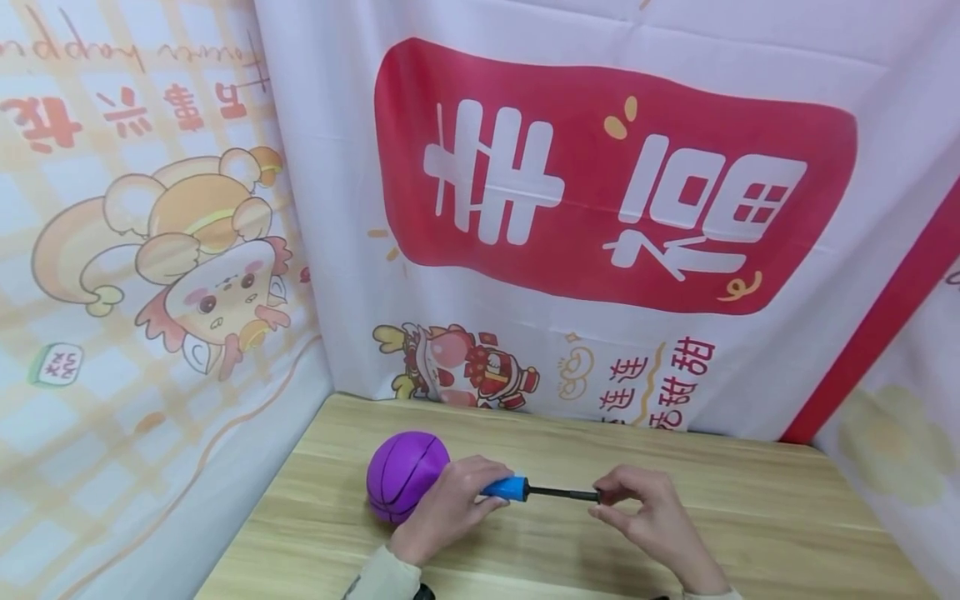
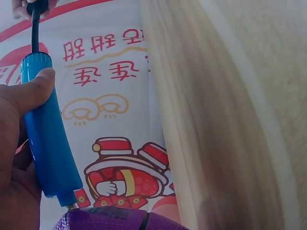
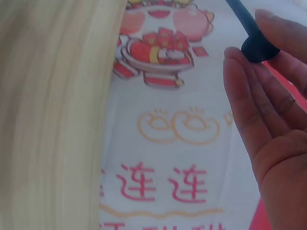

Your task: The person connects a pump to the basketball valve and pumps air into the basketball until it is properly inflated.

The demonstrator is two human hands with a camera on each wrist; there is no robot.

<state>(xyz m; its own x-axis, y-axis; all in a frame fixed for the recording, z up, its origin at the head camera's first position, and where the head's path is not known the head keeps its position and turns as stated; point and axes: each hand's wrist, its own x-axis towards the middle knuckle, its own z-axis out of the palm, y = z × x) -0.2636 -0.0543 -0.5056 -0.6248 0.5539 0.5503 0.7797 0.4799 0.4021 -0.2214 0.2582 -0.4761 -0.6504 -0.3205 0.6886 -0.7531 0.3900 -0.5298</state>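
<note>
A blue hand pump [image 1: 512, 488] lies level in the head view, its black rod [image 1: 558, 493] drawn out to the right. My left hand [image 1: 452, 506] grips the blue barrel, thumb along its side in the left wrist view. At the barrel's other end a short metal needle [image 2: 72, 207] meets the purple ball [image 1: 406, 475], a small basketball with black lines. With thumb and fingertips my right hand [image 1: 651, 515] pinches the black knob [image 3: 259, 48] at the rod's end. My left hand partly hides the ball and most of the barrel in the head view.
Beneath the hands is a wooden table [image 1: 757, 517] with light grain. A white cloth with a red printed panel [image 1: 585, 175] hangs behind its back edge. Another printed cloth [image 1: 112, 275] hangs along the left side.
</note>
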